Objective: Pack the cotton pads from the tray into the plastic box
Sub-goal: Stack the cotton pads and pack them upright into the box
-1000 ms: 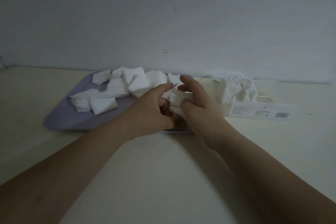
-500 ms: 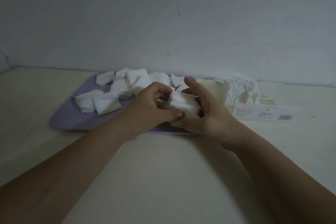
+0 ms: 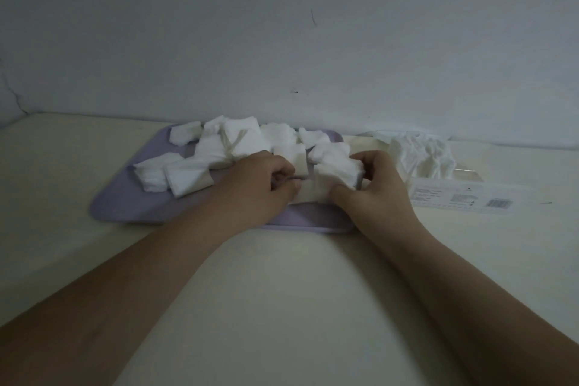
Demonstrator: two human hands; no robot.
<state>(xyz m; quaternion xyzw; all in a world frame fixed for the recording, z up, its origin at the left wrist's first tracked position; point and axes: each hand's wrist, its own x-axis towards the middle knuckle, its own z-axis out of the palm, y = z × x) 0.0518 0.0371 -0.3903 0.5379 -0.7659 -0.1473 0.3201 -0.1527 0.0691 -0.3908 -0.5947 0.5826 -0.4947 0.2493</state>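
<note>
Cotton pads (image 3: 238,141) heaped on purple tray (image 3: 125,207) | right hand (image 3: 376,194): fingers curled round stack (image 3: 336,171), long axis left-right | left hand (image 3: 250,188): fingers curled, pinching pad (image 3: 299,160) just left | plastic box (image 3: 463,175) right of tray.

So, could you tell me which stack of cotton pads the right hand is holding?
The stack at the tray's right end, gripped by the right hand between thumb and fingers; every other stack lies further left or behind it.
</note>
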